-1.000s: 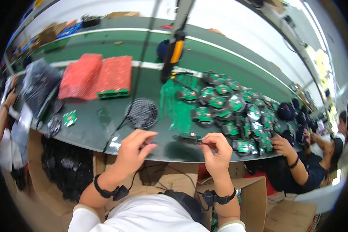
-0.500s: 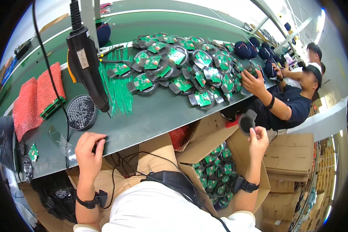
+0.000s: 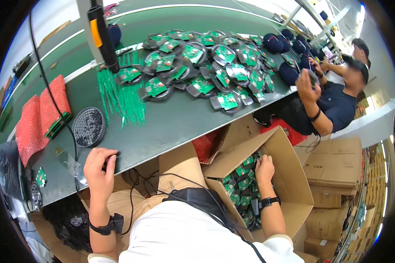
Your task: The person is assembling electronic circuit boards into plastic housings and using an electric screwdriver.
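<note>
My left hand (image 3: 100, 170) rests at the table's near edge, fingers curled toward the thumb; anything inside is hidden. Down in the open cardboard box (image 3: 294, 175) on the right is my right hand (image 3: 264, 170), its fingers bunched on a round black unit with a circuit board, mostly hidden by the hand. Several like units, black with green circuit boards (image 3: 243, 175), lie packed around it. A larger heap of these units (image 3: 197, 70) covers the middle of the green-topped table. Nearest the left hand stands a round black dish of small dark parts (image 3: 89, 127).
A black electric screwdriver (image 3: 103, 39) hangs over the table, beside thin green strips (image 3: 123, 92). Red bubble wrap (image 3: 55, 101) lies left. Black cables cross my lap. At the right a co-worker (image 3: 338, 105) lifts a dark part; stacked cartons (image 3: 331, 171) stand behind the box.
My right hand has gone down into the box from above it, where it held up a round black part. The hanging screwdriver appears higher. The co-worker's raised hand has moved right.
</note>
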Demonstrator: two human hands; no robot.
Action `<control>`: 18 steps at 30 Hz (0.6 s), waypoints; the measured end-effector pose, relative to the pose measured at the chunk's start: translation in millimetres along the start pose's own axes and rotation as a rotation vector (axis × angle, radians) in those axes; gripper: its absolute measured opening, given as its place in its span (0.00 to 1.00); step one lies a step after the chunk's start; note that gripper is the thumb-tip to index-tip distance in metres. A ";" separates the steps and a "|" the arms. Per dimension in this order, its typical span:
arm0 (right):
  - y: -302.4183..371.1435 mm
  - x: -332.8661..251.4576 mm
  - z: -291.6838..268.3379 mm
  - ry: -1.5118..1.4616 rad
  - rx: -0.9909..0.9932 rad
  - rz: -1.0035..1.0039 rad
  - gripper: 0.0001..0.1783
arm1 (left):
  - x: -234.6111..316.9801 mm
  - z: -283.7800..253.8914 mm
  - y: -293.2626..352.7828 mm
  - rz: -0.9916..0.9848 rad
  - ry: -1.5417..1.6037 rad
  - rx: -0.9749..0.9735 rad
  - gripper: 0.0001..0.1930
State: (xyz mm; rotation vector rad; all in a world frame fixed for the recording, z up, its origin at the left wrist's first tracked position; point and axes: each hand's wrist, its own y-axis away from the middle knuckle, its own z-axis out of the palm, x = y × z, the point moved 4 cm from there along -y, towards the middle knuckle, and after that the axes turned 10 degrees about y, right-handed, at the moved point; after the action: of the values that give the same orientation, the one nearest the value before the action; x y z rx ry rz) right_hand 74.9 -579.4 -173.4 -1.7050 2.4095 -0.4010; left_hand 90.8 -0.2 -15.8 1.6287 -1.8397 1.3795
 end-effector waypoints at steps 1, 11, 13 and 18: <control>-0.9 -1.9 12.5 0.001 -0.011 -0.024 0.07 | 0.7 -0.7 0.4 0.002 0.005 0.001 0.05; -49.6 23.8 -26.7 -0.496 0.048 0.178 0.07 | -9.2 -3.4 3.7 0.075 -0.039 0.004 0.06; -71.0 0.7 -66.1 -0.526 0.110 0.105 0.07 | -12.1 -3.7 7.1 0.123 -0.047 0.040 0.06; -111.4 -126.6 -140.4 -0.945 0.150 -0.193 0.05 | -14.1 -9.2 11.8 0.123 0.047 0.033 0.08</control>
State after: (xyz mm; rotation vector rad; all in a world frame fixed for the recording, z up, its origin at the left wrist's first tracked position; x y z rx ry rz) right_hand 177.5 -477.7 -8.2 -1.5551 1.5040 0.1838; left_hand 81.3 14.0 -27.3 1.5074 -1.9286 1.4939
